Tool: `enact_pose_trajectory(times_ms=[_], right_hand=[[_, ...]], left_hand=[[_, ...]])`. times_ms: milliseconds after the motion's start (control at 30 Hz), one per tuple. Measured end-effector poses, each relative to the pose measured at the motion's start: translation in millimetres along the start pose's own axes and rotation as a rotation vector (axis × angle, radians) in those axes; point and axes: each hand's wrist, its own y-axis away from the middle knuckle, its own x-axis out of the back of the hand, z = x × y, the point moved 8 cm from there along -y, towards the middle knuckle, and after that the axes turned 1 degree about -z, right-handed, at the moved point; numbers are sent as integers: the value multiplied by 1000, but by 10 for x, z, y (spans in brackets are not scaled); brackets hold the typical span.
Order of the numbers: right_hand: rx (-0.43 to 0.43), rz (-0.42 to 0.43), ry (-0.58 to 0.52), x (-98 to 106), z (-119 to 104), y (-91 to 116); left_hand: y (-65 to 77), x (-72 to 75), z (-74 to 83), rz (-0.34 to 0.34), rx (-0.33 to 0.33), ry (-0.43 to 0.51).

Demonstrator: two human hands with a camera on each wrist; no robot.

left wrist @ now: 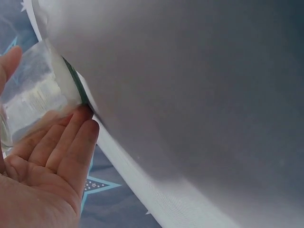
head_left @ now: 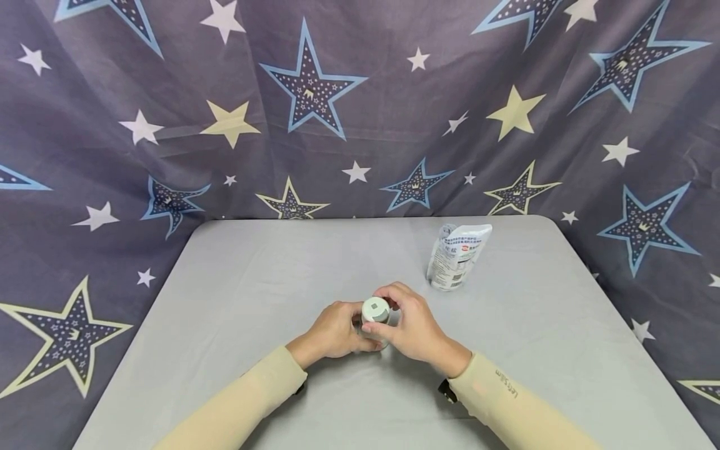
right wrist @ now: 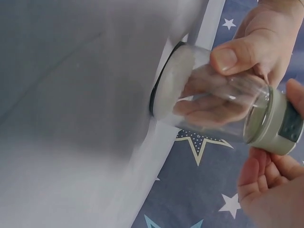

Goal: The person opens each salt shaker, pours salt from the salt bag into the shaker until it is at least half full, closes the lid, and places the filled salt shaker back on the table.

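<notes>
A clear seasoning jar (right wrist: 209, 90) with white powder at its base stands upright on the table in front of me. Around its see-through body my left hand (head_left: 339, 329) is wrapped, thumb on the near side. My right hand (head_left: 413, 322) grips the pale green lid (head_left: 375, 309) between thumb and fingers. In the right wrist view the lid (right wrist: 275, 122) sits on the jar's mouth and has a dark green patch on its side. The left wrist view shows the left fingers (left wrist: 61, 147) along the jar's side.
A white printed spout pouch (head_left: 457, 257) stands on the grey table (head_left: 270, 269), behind and right of the hands. A dark curtain with stars (head_left: 360, 106) hangs behind the table's far edge and at both sides.
</notes>
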Motion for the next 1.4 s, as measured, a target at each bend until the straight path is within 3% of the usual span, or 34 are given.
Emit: enact_pose_trajectory(times_ms=[333,567,900,1100,1400], right_hand=[[88,-90,-28,-11,-14,-31],[97,-168,-49,-36,3,-47],[81,-217,-64,-49,-13,-56],[84,-163,-59,-20,-27,-34],[-4,37,0,29,32,10]], left_hand=[[7,0,-3,6,-2,-13],[11,2,-5,3,1,-14],[4,-3,6,-1,-19,-17],[8,-3,3,10,-24,-20],[1,6,6,18,-32,8]])
